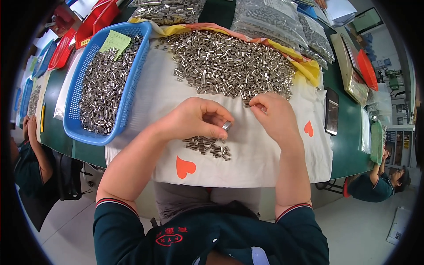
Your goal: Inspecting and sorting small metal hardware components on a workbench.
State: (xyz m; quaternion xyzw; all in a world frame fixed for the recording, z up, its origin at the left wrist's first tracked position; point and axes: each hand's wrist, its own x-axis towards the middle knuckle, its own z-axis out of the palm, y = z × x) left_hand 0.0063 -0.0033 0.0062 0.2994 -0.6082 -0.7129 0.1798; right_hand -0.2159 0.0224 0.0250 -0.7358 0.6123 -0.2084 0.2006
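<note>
The left hand [192, 118] is curled over the white cloth with red hearts [260, 159], its thumb and forefinger closed on one short shiny metal sleeve [226, 126]. Just near of that hand lies a small cluster of the same silver metal sleeves [207, 146], loose on the cloth. The right hand [273, 115] rests to the right, well bent, with its fingertips pinched narrow at the near edge of the large heap of silver metal sleeves [227, 64]; whether a piece sits between those fingertips cannot be told. The heap spreads across the far part of the cloth, over a yellow cloth edge [304, 66].

To the left of the heap stands a blue plastic mesh basket [132, 84], filled with more metal sleeves and carrying a pale green paper slip [115, 42] at its far end. Everything lies on a green table [349, 137]. Clear plastic bags of metal parts [269, 20] lie at the far side, and red plastic trays [95, 20] stand at the far left. A dark flat phone [331, 110] lies right of the cloth, near a beige weighing scale [351, 73]. Other people sit at the left and right edges.
</note>
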